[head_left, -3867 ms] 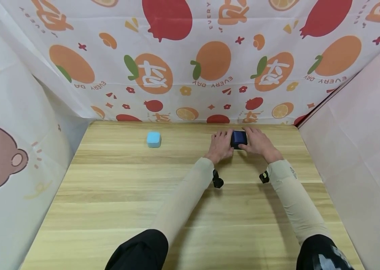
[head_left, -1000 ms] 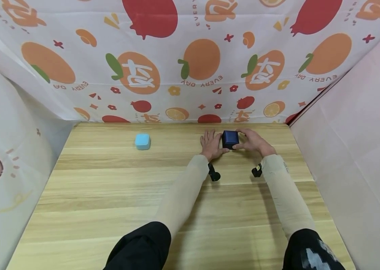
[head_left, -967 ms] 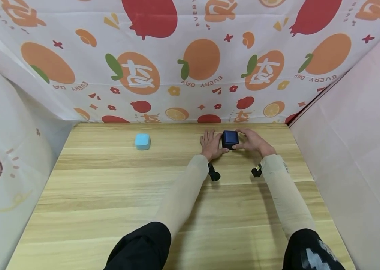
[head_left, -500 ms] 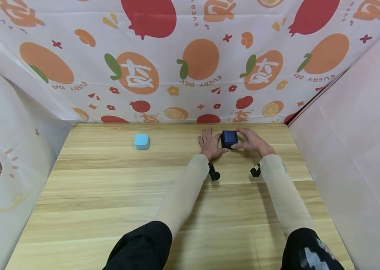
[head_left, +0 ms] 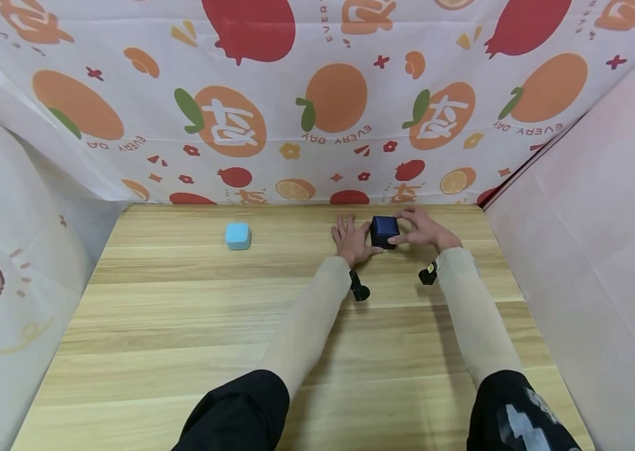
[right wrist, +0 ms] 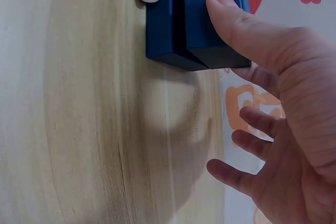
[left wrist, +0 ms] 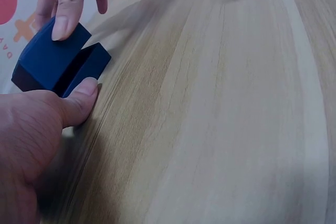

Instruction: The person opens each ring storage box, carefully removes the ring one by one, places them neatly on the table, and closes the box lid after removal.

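A small dark blue jewellery box (head_left: 383,233) stands near the table's back edge between both hands. In the wrist views a dark gap separates its raised lid (left wrist: 55,53) from its base (right wrist: 159,38). My right hand (head_left: 424,229) pinches the lid, thumb on the front and index finger behind; its other fingers are spread. My left hand (head_left: 353,243) lies at the box's left, fingers straight and splayed. Its thumb (left wrist: 84,95) presses the front of the base. What the box contains is hidden. Left of the hands sits a light blue rounded block (head_left: 237,236).
The pale wooden table (head_left: 210,338) meets a fruit-printed curtain (head_left: 317,125) at the back. Pale sheets hang at the left (head_left: 24,250) and right (head_left: 593,250) sides. Black wrist cameras (head_left: 359,287) sit on the cuffs.
Since the earliest frame, my left fingers have spread away from the box. In the last half second, my right hand has moved up slightly, raising its hold on the lid. The light blue block stays put.
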`<control>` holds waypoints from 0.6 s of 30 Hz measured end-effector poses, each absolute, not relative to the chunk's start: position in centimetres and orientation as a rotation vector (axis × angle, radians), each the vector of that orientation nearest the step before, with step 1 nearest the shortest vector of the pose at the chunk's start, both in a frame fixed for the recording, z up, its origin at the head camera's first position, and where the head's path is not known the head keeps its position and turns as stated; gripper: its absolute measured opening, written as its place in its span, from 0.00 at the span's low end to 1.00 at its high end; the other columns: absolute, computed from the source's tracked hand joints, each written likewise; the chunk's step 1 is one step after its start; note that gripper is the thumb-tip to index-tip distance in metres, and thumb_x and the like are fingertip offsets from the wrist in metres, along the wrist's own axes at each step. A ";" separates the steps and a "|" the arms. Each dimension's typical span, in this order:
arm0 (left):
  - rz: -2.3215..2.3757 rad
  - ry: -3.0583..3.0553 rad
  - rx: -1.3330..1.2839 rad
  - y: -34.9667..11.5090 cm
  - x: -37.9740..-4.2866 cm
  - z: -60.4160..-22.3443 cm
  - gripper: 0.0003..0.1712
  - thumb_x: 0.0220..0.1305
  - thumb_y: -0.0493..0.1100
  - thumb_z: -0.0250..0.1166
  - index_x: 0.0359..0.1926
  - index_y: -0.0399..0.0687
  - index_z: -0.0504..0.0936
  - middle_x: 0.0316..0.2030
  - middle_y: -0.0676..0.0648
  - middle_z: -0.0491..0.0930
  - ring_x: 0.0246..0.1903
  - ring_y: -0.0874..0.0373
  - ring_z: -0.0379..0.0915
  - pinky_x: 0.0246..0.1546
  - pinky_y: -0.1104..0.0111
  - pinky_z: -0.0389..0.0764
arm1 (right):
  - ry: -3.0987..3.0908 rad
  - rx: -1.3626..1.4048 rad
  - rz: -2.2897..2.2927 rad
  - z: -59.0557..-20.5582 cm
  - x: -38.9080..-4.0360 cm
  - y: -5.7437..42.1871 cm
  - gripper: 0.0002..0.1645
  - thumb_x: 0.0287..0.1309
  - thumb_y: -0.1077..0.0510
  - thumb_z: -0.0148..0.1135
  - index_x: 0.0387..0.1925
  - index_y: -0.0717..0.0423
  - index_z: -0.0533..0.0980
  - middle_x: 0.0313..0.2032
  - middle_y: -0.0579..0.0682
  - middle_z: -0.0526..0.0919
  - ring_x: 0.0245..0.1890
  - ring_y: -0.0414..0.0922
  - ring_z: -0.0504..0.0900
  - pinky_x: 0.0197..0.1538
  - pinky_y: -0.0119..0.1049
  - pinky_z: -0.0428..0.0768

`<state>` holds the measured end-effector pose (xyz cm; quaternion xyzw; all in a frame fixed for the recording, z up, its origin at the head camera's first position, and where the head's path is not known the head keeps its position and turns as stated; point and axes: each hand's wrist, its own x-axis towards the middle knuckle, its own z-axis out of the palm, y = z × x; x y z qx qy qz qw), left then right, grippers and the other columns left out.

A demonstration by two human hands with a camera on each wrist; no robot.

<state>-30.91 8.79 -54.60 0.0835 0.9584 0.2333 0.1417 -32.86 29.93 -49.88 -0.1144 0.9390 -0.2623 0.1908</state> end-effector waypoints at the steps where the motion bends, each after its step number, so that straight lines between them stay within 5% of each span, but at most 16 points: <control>1: 0.675 2.767 0.241 8.8 -30.9 -54.7 0.48 0.60 0.67 0.68 0.78 0.64 0.61 0.81 0.41 0.40 0.81 0.37 0.22 0.78 0.39 0.37 | 2.623 -0.312 -0.749 -49.9 -32.9 30.0 0.49 0.56 0.42 0.74 0.73 0.54 0.65 0.78 0.67 0.49 0.78 0.66 0.48 0.76 0.66 0.54; 18: 0.684 2.787 0.231 9.1 -31.1 -55.3 0.49 0.59 0.68 0.69 0.77 0.64 0.62 0.81 0.42 0.41 0.81 0.36 0.22 0.78 0.38 0.37 | 2.498 -0.196 -0.839 -50.2 -33.0 30.6 0.56 0.58 0.33 0.68 0.79 0.47 0.55 0.79 0.60 0.48 0.75 0.64 0.57 0.75 0.66 0.58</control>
